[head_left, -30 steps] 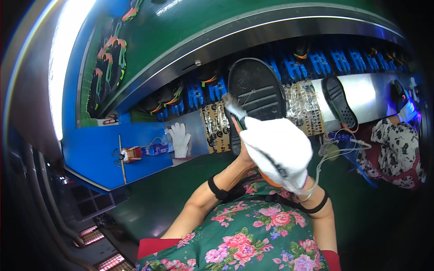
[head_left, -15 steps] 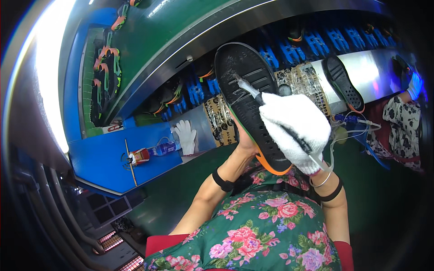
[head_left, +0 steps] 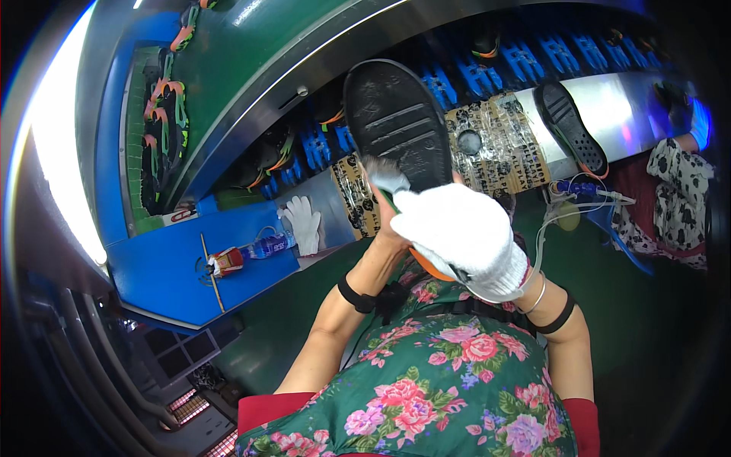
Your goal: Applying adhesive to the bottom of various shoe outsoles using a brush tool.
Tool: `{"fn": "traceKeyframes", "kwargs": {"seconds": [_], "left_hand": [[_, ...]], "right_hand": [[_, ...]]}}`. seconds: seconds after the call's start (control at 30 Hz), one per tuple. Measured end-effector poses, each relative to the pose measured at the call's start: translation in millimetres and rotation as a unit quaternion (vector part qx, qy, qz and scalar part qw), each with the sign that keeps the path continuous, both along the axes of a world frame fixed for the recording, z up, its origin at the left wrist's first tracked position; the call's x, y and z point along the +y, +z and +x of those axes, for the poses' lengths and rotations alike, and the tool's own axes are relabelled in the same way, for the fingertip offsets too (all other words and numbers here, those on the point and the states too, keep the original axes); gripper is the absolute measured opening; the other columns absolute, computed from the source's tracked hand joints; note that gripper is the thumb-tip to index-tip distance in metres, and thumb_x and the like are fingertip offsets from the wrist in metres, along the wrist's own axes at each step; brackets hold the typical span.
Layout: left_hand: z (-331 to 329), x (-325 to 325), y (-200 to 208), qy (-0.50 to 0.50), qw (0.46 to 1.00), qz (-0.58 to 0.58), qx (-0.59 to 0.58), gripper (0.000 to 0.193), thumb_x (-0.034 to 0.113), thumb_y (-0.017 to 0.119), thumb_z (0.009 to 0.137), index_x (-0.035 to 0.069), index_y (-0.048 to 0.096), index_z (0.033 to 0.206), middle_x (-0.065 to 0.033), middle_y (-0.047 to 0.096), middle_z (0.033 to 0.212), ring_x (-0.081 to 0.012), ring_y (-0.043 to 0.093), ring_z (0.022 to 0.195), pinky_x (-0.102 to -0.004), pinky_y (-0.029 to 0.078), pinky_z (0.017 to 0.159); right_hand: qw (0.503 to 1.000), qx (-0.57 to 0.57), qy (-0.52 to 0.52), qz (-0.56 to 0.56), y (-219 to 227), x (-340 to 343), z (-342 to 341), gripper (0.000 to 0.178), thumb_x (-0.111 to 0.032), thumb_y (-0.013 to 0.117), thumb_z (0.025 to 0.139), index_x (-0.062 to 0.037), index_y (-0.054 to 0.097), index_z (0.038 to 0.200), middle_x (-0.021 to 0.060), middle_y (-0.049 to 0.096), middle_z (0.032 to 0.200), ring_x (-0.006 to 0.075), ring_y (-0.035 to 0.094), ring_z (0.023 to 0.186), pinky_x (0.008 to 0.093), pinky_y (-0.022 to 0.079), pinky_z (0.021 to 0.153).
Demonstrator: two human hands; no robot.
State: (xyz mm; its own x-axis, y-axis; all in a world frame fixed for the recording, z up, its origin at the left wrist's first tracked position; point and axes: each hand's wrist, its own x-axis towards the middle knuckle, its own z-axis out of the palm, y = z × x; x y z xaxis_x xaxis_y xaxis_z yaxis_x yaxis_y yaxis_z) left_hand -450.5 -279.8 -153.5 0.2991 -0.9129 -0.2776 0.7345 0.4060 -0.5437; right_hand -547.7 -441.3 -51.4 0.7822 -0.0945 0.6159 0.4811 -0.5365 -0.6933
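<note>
A black shoe sole point(head_left: 397, 122) with an orange rim at the heel is held up in front of me, its ridged face toward me. My bare left hand point(head_left: 387, 219) grips it along its left edge, with most of the fingers hidden behind it. Closed around a brush point(head_left: 387, 177) is my right hand point(head_left: 461, 240), in a white knit glove. The pale bristles lie at the sole's left edge, near the left hand. That glove hides the heel half of the sole, and a thin tube runs down by the right wrist.
A second black sole point(head_left: 569, 126) lies on the metal ledge, right of a taped cardboard patch point(head_left: 495, 145). Blue racks point(head_left: 525, 65) line the back. On the blue table point(head_left: 160, 266) are a bottle point(head_left: 270, 245) and a stick point(head_left: 212, 270); a white glove point(head_left: 303, 225) lies beside them. Someone's patterned sleeve point(head_left: 678, 190) shows at right.
The brush has swept from the sole's upper middle down to its left edge, the right hand moving left and now covering more of the heel. The sole sits slightly farther left and more upright.
</note>
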Motion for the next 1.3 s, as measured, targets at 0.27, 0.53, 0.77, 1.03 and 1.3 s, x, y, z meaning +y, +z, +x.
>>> {"fn": "traceKeyframes", "kwargs": {"seconds": [0.27, 0.53, 0.77, 1.03, 1.3], "left_hand": [[8, -14, 30, -0.024, 0.892, 0.207, -0.4, 0.127, 0.104, 0.024, 0.074, 0.0, 0.05, 0.142, -0.0205, 0.065, 0.126, -0.0333, 0.068, 0.112, -0.0477, 0.056, 0.1], [24, -13, 33, -0.013, 0.869, 0.113, -0.481, 0.133, 0.109, 0.021, 0.067, 0.001, 0.054, 0.138, -0.0199, 0.064, 0.121, -0.0329, 0.067, 0.106, -0.0501, 0.057, 0.094], [28, -18, 46, 0.024, 0.86, 0.159, -0.484, 0.113, 0.097, 0.035, 0.082, -0.003, 0.057, 0.129, -0.016, 0.063, 0.113, -0.0301, 0.063, 0.105, -0.05, 0.051, 0.098], [35, -16, 48, 0.007, 0.851, 0.187, -0.492, 0.119, 0.1, 0.04, 0.075, -0.005, 0.055, 0.128, -0.0159, 0.063, 0.112, -0.0302, 0.064, 0.105, -0.0471, 0.053, 0.099], [47, -9, 46, 0.02, 0.836, 0.154, -0.526, 0.128, 0.103, 0.042, 0.068, -0.01, 0.054, 0.128, -0.0218, 0.066, 0.11, -0.0349, 0.066, 0.114, -0.0479, 0.061, 0.094]], "right_hand": [[1.0, 0.014, -0.01, 0.019, -6, -5, -3, 0.032, -0.003, 0.074, 0.084, -0.0067, 0.077, 0.116, 0.0131, 0.076, 0.116, 0.0317, 0.073, 0.1, 0.045, 0.056, 0.099], [0.999, 0.022, 0.015, 0.047, -1, -13, -6, 0.032, -0.004, 0.077, 0.084, -0.0069, 0.077, 0.116, 0.0117, 0.076, 0.116, 0.0286, 0.073, 0.098, 0.0373, 0.058, 0.084], [0.995, 0.03, 0.053, 0.078, -1, 0, -13, 0.033, -0.004, 0.082, 0.079, -0.0106, 0.08, 0.111, 0.0104, 0.078, 0.112, 0.027, 0.074, 0.098, 0.0385, 0.058, 0.082], [1.0, 0.015, 0.022, -0.009, -6, 9, -16, 0.029, -0.004, 0.083, 0.078, -0.0098, 0.079, 0.106, 0.0118, 0.078, 0.107, 0.0279, 0.075, 0.089, 0.036, 0.059, 0.076], [0.999, 0.013, 0.0, 0.05, -7, 7, -22, 0.031, -0.002, 0.082, 0.077, -0.0086, 0.079, 0.107, 0.0123, 0.078, 0.107, 0.0283, 0.075, 0.093, 0.0366, 0.059, 0.078]]}}
